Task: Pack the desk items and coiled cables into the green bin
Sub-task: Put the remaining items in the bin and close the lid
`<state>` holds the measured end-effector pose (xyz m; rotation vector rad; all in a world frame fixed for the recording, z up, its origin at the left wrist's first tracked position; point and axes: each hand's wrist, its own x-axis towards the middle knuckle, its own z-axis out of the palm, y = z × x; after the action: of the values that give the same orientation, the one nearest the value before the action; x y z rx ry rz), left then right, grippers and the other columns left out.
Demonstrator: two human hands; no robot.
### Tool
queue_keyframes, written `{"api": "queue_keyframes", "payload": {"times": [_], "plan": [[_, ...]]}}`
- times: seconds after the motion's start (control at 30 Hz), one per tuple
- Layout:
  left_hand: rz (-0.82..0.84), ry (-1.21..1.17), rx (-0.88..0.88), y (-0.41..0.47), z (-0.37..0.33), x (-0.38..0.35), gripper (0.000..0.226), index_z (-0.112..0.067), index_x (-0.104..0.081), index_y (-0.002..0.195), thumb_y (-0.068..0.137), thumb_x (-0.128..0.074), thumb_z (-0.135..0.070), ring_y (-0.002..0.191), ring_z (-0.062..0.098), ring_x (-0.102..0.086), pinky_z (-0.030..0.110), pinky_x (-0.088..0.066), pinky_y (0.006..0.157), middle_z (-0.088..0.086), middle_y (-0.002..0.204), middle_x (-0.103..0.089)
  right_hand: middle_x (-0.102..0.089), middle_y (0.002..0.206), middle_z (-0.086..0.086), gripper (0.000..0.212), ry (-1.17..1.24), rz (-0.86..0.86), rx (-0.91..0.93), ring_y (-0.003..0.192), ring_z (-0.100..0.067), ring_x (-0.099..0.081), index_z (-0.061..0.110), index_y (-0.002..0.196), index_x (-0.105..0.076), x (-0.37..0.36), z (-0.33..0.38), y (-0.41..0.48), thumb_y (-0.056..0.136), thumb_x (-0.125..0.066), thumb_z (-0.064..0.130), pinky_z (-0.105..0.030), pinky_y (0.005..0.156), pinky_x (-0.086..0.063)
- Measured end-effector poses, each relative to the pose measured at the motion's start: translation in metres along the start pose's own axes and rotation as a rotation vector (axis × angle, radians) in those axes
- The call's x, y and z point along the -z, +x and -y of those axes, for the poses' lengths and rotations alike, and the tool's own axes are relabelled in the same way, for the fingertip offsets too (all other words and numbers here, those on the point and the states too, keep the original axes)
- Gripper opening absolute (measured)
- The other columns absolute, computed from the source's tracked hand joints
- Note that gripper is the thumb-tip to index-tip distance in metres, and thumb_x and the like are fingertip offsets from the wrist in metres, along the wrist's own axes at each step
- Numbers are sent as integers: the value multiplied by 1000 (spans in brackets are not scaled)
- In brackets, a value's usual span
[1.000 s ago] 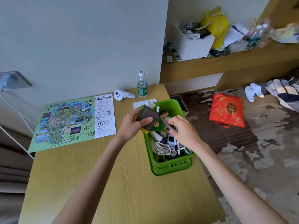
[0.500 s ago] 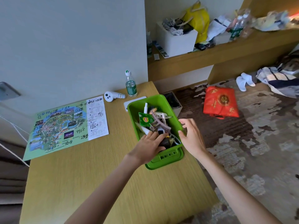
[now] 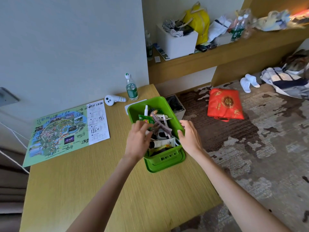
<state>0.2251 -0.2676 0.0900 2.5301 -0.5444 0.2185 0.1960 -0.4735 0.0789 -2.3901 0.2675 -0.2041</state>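
The green bin stands near the right edge of the wooden desk. It is full of small things: a cream tube, a brown hair claw, a green packet, a small white bottle. My left hand hovers over the bin's left side, fingers spread, holding nothing. My right hand rests against the bin's right rim with its fingers over the edge.
A green map sheet lies on the desk's left. At the back stand a white controller and a water bottle. A red bag lies on the carpet; a cluttered shelf runs behind.
My left hand put the dark box down into the bin and has now drawn up out of it, empty. My right hand shifted from inside the bin to its right rim.
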Motion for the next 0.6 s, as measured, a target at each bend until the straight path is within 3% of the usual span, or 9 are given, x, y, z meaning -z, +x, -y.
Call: {"api": "queue_keyframes", "payload": {"times": [0.07,0.2,0.37,0.5,0.6], "plan": [[-79,-4,169,2,5,2,30,-14,-60,121,92,-61,-19,107,26,-45,39,-46,89,9,118,-50,-55,131,-6,36,-9,9,-36,116,-20,-56,7,132,-51,-4,1,5,96,-55,8,-21,83,-41],[-44,-83,403,-1,13,-3,46,-19,-45,133,91,-61,-24,114,26,-39,42,-49,83,11,124,-40,-56,132,-5,33,-36,14,-64,118,-21,-55,8,132,-50,-9,1,9,99,-49,10,-24,84,-42],[-47,-268,557,-9,17,-13,50,-10,-31,134,94,-55,-26,95,26,-58,46,-53,72,11,124,-49,-62,116,-10,29,-5,72,-118,96,-24,-60,6,130,-47,-15,1,10,101,-42,7,-30,67,-42],[-31,-375,590,-5,18,-15,40,-7,-33,130,95,-50,-15,74,26,-61,46,-54,65,6,85,-61,-64,109,-14,31,53,64,-140,107,-26,-62,4,129,-50,-16,1,8,98,-46,0,-25,69,-42],[-30,-444,593,-4,21,-13,35,-7,-36,126,94,-51,-10,59,14,-55,28,-46,50,0,70,-55,-65,108,-17,33,68,38,-134,106,-23,-62,1,128,-54,-16,3,7,95,-49,-5,-22,71,-41]]}}
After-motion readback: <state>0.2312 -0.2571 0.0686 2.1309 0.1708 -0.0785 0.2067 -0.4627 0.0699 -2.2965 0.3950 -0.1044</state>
